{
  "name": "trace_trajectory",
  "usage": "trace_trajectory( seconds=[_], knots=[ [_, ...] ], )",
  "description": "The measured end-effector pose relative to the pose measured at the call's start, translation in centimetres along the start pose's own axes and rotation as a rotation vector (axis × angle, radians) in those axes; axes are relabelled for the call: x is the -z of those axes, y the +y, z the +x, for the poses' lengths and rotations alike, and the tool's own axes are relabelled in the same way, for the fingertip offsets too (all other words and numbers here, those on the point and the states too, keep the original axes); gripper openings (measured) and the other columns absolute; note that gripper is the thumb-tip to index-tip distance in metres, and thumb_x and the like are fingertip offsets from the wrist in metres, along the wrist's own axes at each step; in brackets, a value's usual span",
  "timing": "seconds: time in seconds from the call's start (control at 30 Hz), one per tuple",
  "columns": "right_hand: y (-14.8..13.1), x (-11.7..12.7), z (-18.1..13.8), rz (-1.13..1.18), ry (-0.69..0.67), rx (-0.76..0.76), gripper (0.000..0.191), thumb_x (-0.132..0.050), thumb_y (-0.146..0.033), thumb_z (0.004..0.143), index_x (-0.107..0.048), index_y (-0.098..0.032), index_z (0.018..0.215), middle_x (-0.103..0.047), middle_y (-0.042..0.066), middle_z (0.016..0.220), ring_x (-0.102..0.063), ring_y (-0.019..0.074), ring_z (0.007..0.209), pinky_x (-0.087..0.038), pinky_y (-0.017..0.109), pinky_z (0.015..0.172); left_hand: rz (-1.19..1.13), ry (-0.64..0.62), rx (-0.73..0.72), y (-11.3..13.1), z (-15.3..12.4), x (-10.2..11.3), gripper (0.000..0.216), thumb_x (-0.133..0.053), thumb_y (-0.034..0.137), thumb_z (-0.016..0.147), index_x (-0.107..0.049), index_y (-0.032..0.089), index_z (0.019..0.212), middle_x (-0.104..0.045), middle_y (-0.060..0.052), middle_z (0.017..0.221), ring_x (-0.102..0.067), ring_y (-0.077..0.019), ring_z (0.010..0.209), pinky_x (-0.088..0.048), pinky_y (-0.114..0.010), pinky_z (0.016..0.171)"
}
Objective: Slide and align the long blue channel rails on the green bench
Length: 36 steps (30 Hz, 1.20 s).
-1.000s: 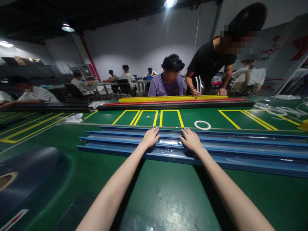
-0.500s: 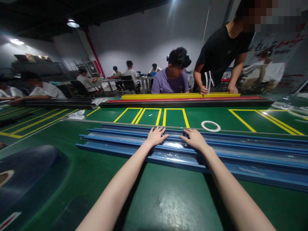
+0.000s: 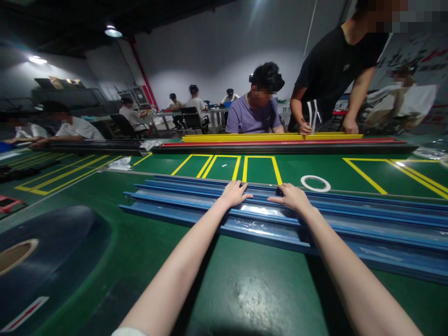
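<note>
Blue rails (image 3: 315, 224): a bundle of long ribbed profiles lying flat on the green surface (image 3: 245, 289), running from left of centre out past the right edge. Clear film covers part of the top, shiny between the hands.

Left hand (image 3: 235, 193): palm down on the far ribs of the rails, fingers (image 3: 245, 196) spread and curled slightly over a rib. Grip loose and mostly open; it presses on the rails rather than closing round them.

Right hand (image 3: 293, 196): palm down just beside the left, the two near but apart. Fingers point left along a rib. Grip likewise flat and open, touching the rails, enclosing nothing.

Surface: green mat with yellow box lines (image 3: 241, 168) beyond the rails. A white ring (image 3: 315, 183) lies flat just past the rails, right of the hands. A dark oval print marks the near left corner.

Farther: yellow, red and black rails (image 3: 273, 142) stacked along the far edge. A seated person in purple (image 3: 257, 116) and a standing person in black (image 3: 336, 70) lean over them; the latter's hands rest on the yellow rail.

Room: grey wall, ceiling lamps, more seated people at tables at back left. No containers discernible.
</note>
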State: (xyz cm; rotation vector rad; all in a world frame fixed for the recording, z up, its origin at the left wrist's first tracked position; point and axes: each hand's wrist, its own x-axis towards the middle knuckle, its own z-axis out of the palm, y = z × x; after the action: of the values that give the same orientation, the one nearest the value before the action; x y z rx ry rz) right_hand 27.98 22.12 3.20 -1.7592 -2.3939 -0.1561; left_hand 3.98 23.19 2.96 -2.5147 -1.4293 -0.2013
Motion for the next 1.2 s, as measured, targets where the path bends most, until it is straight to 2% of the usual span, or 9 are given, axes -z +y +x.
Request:
trace_trajectory(
  seconds=[0.13, 0.3, 0.4, 0.53, 0.67, 0.8, 1.0, 1.2],
  knots=[
    [0.2, 0.9, -0.4, -0.056, 0.222, 0.051, 0.062, -0.042, -0.071, 0.075, -0.061, -0.016, 0.095, -0.064, 0.012, 0.091, -0.057, 0.0247, 0.086, -0.042, 0.031, 0.069, 0.077, 0.181, -0.049, -0.1, 0.3, 1.2, 0.064, -0.039, 0.06, 0.084, -0.05, 0.011, 0.125, -0.057, -0.016, 0.112, -0.052, -0.0261, 0.104, -0.037, -0.038, 0.095],
    [0.6, 3.1, -0.8, -0.087, 0.521, 0.145, 0.064, -0.039, -0.07, 0.077, -0.061, -0.013, 0.098, -0.064, 0.014, 0.09, -0.055, 0.0238, 0.081, -0.04, 0.031, 0.069, 0.125, 0.395, -0.084, -0.3, 0.3, 4.7, 0.066, -0.04, 0.062, 0.082, -0.05, 0.013, 0.125, -0.056, -0.016, 0.116, -0.049, -0.0278, 0.109, -0.032, -0.043, 0.099],
    [0.7, 4.6, -1.2, -0.116, 0.657, 0.209, 0.064, -0.042, -0.069, 0.076, -0.062, -0.013, 0.097, -0.064, 0.014, 0.088, -0.055, 0.0236, 0.079, -0.038, 0.031, 0.069, 0.151, 0.463, -0.107, -0.2, -0.2, 7.0, 0.069, -0.041, 0.064, 0.08, -0.051, 0.012, 0.124, -0.055, -0.016, 0.117, -0.048, -0.0288, 0.11, -0.031, -0.044, 0.1],
    [0.4, 6.4, -2.1, -0.194, 0.752, 0.274, 0.06, -0.045, -0.068, 0.075, -0.063, -0.013, 0.09, -0.064, 0.011, 0.076, -0.054, 0.0206, 0.07, -0.036, 0.029, 0.064, 0.164, 0.521, -0.117, 0.2, -1.7, 9.1, 0.071, -0.039, 0.066, 0.079, -0.053, 0.011, 0.122, -0.056, -0.017, 0.115, -0.048, -0.0297, 0.109, -0.034, -0.045, 0.098],
    [-0.6, 7.9, -3.7, -0.261, 0.773, 0.323, 0.056, -0.046, -0.067, 0.075, -0.062, -0.014, 0.085, -0.063, 0.008, 0.07, -0.053, 0.0179, 0.066, -0.034, 0.027, 0.059, 0.164, 0.567, -0.107, 0.9, -3.9, 10.0, 0.07, -0.039, 0.065, 0.08, -0.053, 0.011, 0.122, -0.058, -0.016, 0.111, -0.05, -0.0285, 0.106, -0.036, -0.043, 0.097],
    [-1.5, 8.5, -6.3, -0.281, 0.748, 0.367, 0.054, -0.048, -0.064, 0.077, -0.062, -0.013, 0.089, -0.065, 0.009, 0.075, -0.055, 0.0183, 0.069, -0.036, 0.027, 0.061, 0.148, 0.572, -0.086, 2.2, -6.6, 10.0, 0.071, -0.038, 0.067, 0.08, -0.054, 0.011, 0.121, -0.058, -0.015, 0.109, -0.051, -0.028, 0.105, -0.037, -0.041, 0.096],
    [-2.4, 7.8, -11.2, -0.182, 0.601, 0.334, 0.059, -0.046, -0.066, 0.076, -0.063, -0.013, 0.098, -0.067, 0.013, 0.087, -0.059, 0.023, 0.081, -0.041, 0.029, 0.069, 0.06, 0.504, -0.077, 5.1, -10.6, 9.0, 0.075, -0.034, 0.069, 0.079, -0.054, 0.01, 0.121, -0.059, -0.016, 0.106, -0.052, -0.0274, 0.1, -0.04, -0.039, 0.092],
    [-2.9, 6.2, -14.7, -0.135, 0.528, 0.323, 0.059, -0.047, -0.066, 0.075, -0.063, -0.014, 0.097, -0.068, 0.013, 0.086, -0.061, 0.0223, 0.077, -0.044, 0.029, 0.067, -0.034, 0.454, -0.054, 7.3, -13.1, 7.0, 0.077, -0.034, 0.072, 0.077, -0.055, 0.012, 0.12, -0.059, -0.015, 0.104, -0.053, -0.0263, 0.097, -0.042, -0.039, 0.088]
  ],
)
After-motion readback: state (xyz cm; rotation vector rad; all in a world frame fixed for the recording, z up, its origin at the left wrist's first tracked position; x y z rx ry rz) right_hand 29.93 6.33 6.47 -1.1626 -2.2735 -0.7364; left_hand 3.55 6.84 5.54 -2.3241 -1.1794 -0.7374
